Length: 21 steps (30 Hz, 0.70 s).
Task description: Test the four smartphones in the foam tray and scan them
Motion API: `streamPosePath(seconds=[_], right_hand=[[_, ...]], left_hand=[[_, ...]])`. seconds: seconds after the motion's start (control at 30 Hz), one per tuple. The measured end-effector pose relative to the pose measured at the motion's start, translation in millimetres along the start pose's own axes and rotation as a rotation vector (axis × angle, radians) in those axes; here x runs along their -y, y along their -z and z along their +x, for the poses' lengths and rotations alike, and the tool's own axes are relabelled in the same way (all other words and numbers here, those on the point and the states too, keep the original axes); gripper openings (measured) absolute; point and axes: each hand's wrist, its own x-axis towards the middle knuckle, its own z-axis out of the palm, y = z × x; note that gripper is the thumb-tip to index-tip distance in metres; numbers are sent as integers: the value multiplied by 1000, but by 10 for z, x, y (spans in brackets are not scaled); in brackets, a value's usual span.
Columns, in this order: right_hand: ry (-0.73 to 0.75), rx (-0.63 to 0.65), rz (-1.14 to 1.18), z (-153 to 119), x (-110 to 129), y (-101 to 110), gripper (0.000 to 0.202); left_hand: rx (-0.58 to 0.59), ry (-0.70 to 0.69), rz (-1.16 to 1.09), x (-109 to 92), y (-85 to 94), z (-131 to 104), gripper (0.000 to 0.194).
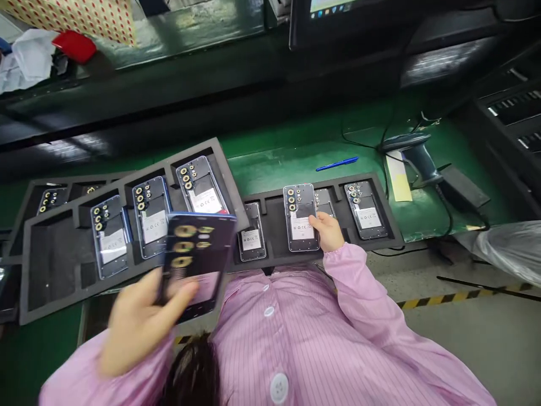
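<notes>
The left hand (139, 321) holds a dark phone (213, 248), a little blurred, in front of the left tray (48, 270); its thumb presses on the camera side, and the other fingers are mostly hidden. The right hand (332, 232) pinches a second phone (301, 211) at its right edge, between thumb and fingers. This one is over the right tray (273, 225) and partly covers another phone (324, 202) lying there. Three more phones (154, 223) lie in the left tray. On the green worktop (276, 160) there are a blue pen (337, 164) and a scanner (418, 160).
</notes>
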Motion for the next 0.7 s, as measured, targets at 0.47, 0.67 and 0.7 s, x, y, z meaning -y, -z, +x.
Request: streamPosePath(seconds=[0.47,0.67,0.7], right_hand=[[43,-606,306,-423,44,1062,41],[13,-670,378,-691,37,1181,42],[6,-649,380,-711,29,1183,43]], left_hand=[[190,224,-317,-561,-2264,753,27],[28,-13,29,-808,-2366,840,57],[59,-76,114,-819,-2358,786,57]])
